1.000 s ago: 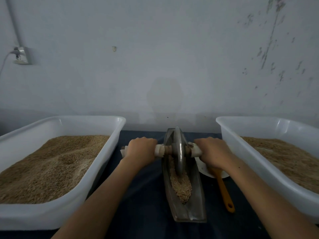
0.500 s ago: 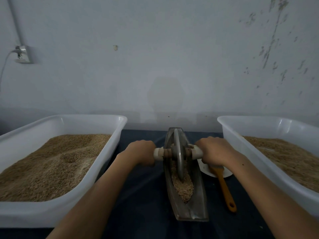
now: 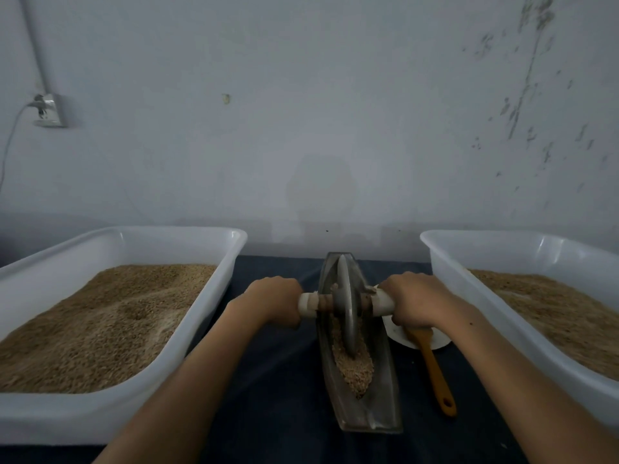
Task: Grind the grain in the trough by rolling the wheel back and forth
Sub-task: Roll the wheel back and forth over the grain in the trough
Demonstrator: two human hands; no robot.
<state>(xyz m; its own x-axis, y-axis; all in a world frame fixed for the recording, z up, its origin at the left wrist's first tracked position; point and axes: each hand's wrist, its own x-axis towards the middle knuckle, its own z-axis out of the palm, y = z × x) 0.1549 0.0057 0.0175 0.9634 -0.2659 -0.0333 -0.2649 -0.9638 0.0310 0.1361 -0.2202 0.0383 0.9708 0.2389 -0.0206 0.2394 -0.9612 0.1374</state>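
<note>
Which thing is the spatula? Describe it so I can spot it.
Find the white tub on the right. Between it and the metal trough a white plate sits on the dark cloth. The spatula rests on it, the only orange thing.

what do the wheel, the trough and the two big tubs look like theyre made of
Wheel: probably metal, a thin grey disc with a dull sheen. Its axle handle looks like brown wood with pale wrapped ends.
Trough: likely cast metal, grey and matte, with thick walls.
Left tub and right tub: white plastic, smooth and slightly translucent, with glossy glints on the rims.
</note>
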